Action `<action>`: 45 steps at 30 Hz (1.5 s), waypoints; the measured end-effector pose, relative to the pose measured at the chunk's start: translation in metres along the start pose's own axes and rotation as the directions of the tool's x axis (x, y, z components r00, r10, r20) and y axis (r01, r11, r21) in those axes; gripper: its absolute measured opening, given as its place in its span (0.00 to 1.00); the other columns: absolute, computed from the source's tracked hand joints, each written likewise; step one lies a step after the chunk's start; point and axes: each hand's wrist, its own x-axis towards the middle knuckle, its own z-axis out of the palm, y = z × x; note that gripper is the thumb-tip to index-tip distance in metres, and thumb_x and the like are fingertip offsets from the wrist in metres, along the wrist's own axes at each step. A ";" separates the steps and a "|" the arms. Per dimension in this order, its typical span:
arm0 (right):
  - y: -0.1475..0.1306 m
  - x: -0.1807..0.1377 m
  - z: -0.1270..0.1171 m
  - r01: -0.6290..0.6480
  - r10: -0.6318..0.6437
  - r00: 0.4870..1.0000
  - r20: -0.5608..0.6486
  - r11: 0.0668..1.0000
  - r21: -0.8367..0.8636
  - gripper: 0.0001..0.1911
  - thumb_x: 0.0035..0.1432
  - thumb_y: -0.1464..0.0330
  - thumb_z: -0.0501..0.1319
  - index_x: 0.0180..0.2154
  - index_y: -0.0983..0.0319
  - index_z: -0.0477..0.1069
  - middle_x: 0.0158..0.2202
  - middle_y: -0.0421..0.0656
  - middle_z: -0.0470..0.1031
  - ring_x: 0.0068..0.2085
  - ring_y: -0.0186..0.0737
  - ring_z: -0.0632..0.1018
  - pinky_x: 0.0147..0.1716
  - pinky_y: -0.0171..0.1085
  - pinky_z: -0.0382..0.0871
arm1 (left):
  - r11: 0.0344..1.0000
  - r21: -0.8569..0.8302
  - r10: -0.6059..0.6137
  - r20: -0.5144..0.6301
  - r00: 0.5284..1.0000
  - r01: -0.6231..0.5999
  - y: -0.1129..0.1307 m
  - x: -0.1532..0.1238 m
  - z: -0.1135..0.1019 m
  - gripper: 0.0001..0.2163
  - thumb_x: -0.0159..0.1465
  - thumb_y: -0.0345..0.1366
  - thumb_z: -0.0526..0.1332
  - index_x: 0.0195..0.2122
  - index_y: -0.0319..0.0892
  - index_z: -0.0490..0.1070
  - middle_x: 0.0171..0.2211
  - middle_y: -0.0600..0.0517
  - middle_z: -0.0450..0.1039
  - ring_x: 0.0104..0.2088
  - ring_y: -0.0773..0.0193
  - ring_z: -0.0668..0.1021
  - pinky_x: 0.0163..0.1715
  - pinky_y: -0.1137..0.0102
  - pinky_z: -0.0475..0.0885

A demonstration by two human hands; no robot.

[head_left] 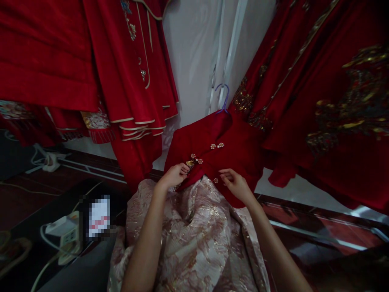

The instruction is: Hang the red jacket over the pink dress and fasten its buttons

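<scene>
Pale wall (191, 48), dark reddish floor (343, 239), red garments (45, 52) hanging on both sides. Centre: one red jacket (243, 142) on one purple hanger (225, 99), above pink-gold brocade (206, 231). Five flower-shaped ornaments (221, 144) show. Two bare hands: left hand (174, 176) curled at the jacket's front, grip unclear; right hand (237, 185) loosely released, just over its other side.

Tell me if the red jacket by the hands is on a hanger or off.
On, it seems: a purple hanger shows its hook at the neck of the red jacket; the rest is hidden.
</scene>
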 end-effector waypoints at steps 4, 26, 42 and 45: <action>0.016 0.002 0.024 0.005 -0.004 1.000 0.018 0.995 -0.100 0.13 0.51 0.63 0.60 0.38 0.62 0.68 0.34 0.44 0.74 0.33 0.36 0.76 0.35 0.36 0.71 | 0.970 0.243 -0.041 0.051 0.998 0.027 -0.002 0.003 0.017 0.10 0.50 0.31 0.61 0.34 0.39 0.65 0.28 0.53 0.71 0.28 0.67 0.73 0.27 0.74 0.67; -0.021 0.001 -0.013 -0.118 0.118 0.993 0.030 0.993 0.014 0.08 0.45 0.64 0.59 0.27 0.60 0.61 0.19 0.34 0.66 0.18 0.29 0.64 0.19 0.29 0.56 | 0.960 0.279 0.033 -0.068 0.997 -0.013 0.034 -0.003 0.006 0.06 0.54 0.31 0.58 0.34 0.42 0.69 0.28 0.54 0.73 0.26 0.70 0.74 0.27 0.76 0.63; -0.032 0.003 0.114 0.112 -0.060 0.959 -0.276 0.978 0.176 0.10 0.52 0.70 0.56 0.39 0.63 0.66 0.40 0.46 0.67 0.33 0.33 0.75 0.30 0.34 0.74 | 0.990 -0.113 -0.079 0.092 0.993 0.089 -0.011 0.010 0.019 0.11 0.49 0.30 0.63 0.35 0.35 0.71 0.28 0.49 0.75 0.28 0.68 0.77 0.33 0.73 0.71; -0.032 0.000 0.114 0.119 -0.069 0.953 -0.293 0.980 0.157 0.09 0.56 0.67 0.55 0.39 0.63 0.67 0.40 0.46 0.68 0.32 0.33 0.75 0.29 0.33 0.74 | 0.969 -0.218 -0.093 0.130 0.987 0.120 -0.009 0.010 0.018 0.10 0.49 0.32 0.65 0.32 0.34 0.72 0.29 0.48 0.77 0.30 0.68 0.78 0.34 0.74 0.71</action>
